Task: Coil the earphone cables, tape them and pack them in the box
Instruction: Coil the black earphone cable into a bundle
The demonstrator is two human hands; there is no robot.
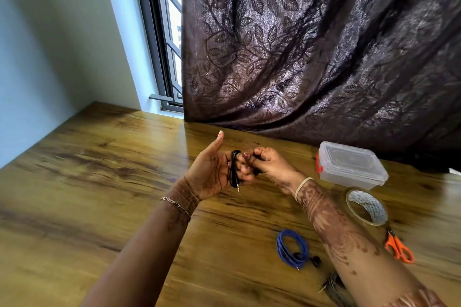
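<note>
While raised above the tabletop (pixel 99 169), holds black cable (pixel 234 169) looped round curled fingers (pixel 245 169) of left hand (pixel 214 172) and pinches it in right hand (pixel 270 166), with blue coil (pixel 290 248), tape (pixel 366 207), scissors (pixel 399 248) and shut box (pixel 351 166) nearby.

- looks like a room at home, not a workshop
- heavy leaf-pattern curtain (pixel 311 45) over a barred window (pixel 172 40)
- plain painted wall (pixel 50 45)
- wood-grain surface (pixel 99 169) with household tape (pixel 366 207) and orange scissors (pixel 399 248)

Wooden table (pixel 99 169) carries box (pixel 351 166), tape roll (pixel 369 204), scissors (pixel 399 248), blue earphone coil (pixel 280 248).
</note>
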